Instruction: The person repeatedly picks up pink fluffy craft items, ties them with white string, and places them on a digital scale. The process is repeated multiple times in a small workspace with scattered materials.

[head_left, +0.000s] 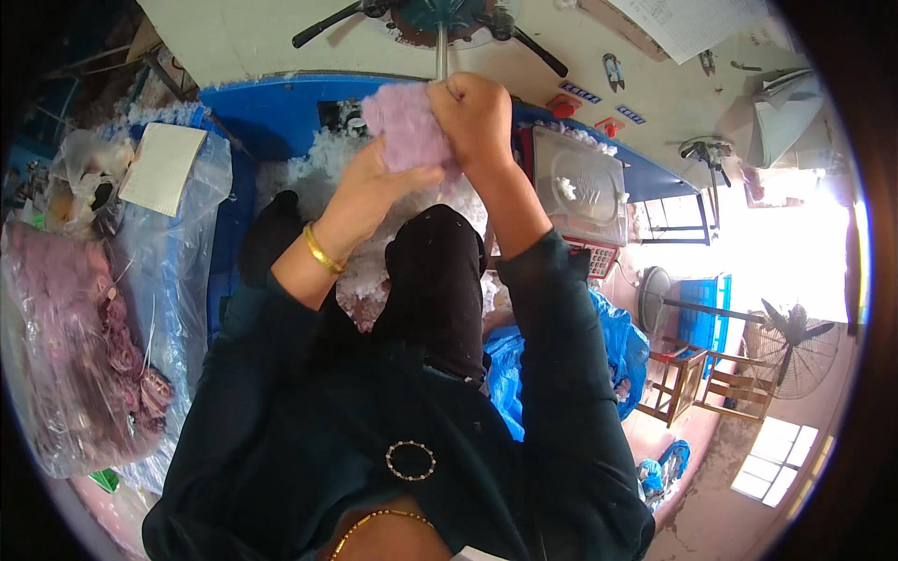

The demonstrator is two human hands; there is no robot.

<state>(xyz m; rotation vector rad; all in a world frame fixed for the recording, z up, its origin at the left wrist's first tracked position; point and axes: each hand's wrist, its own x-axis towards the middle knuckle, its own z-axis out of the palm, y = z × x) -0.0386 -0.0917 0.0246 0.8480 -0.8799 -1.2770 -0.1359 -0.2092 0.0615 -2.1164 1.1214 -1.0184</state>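
Observation:
A pale pink plush piece (407, 126), soft and slightly blurred, is held up between my hands over my knees. My right hand (472, 117) is closed in a fist round its right edge, just at the lower end of a metal tube (442, 56) that comes down from the machine. The tube's tip is hidden behind that fist. From below, my left hand (369, 192) grips the plush piece, thumb across its lower front and most fingers hidden behind it. A gold bracelet is on my left wrist.
White stuffing (337, 154) lies around my knees. A blue-edged worktable (281, 103) carries black handles, red buttons (561, 107) and small snips (613, 71). Left is a clear bag of pink plush pieces (65, 327); right are a clear-lidded box (580, 178) and blue bag (617, 346).

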